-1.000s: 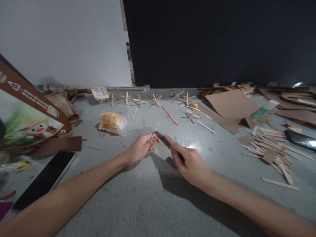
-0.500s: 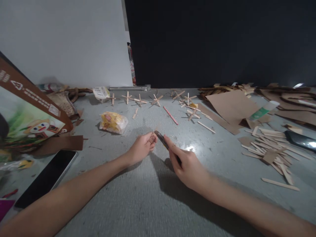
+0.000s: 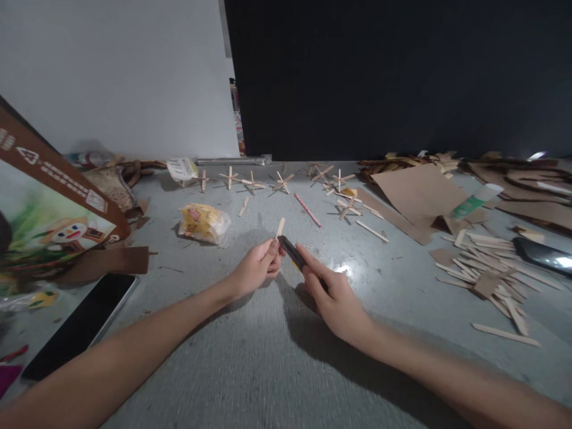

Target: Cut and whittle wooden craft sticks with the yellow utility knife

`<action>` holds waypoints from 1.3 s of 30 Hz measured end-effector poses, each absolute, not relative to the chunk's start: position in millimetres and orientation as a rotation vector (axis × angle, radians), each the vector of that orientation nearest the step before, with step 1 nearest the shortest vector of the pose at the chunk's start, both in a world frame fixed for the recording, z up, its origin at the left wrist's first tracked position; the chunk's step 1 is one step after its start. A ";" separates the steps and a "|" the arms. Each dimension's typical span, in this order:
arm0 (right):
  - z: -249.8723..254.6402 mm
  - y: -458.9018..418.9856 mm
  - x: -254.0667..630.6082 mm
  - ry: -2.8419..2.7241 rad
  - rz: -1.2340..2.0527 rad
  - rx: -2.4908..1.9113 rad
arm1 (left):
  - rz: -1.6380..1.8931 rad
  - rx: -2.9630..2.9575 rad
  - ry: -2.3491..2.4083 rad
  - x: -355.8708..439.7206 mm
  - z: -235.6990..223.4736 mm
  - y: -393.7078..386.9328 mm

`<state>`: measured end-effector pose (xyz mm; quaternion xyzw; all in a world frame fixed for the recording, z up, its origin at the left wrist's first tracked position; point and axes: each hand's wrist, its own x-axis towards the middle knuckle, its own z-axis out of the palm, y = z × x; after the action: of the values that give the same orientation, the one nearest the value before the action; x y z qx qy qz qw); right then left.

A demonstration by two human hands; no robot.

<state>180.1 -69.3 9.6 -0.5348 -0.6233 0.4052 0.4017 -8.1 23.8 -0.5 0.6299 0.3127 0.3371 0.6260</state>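
Between the fingers of my left hand (image 3: 259, 266) is a short wooden craft stick (image 3: 280, 227), its pale end pointing up and away from me. My right hand (image 3: 337, 293) is wrapped round a dark utility knife (image 3: 292, 252) with a bit of yellow on it. The knife's tip meets the stick right beside my left fingertips; the blade itself is too small to make out. Beyond my hands lie a red-and-white striped pencil (image 3: 307, 210) and several crossed-stick pieces (image 3: 282, 182) in a row.
A yellow plastic packet (image 3: 203, 223) sits left of centre. At the left are a phone (image 3: 80, 328) and a printed carton (image 3: 58, 202). On the right lie a pile of craft sticks (image 3: 487, 262), cardboard (image 3: 415, 190), a glue stick (image 3: 476, 201) and a dark shiny object (image 3: 543, 255).
The stick now stands up clearly from my left fingers, where before it was barely visible. The knife has tilted slightly, and both hands stay in nearly the same place.
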 end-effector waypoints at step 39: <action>16.4 -70.3 184.2 -1.825 0.701 -1.273 | 0.866 1.567 0.895 -7.3 -2.8 17.9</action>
<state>184.2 -70.3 16.4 -0.5017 -0.7193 0.2761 0.3933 -7.3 17.9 -2.8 0.6590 0.3764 0.3643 0.5397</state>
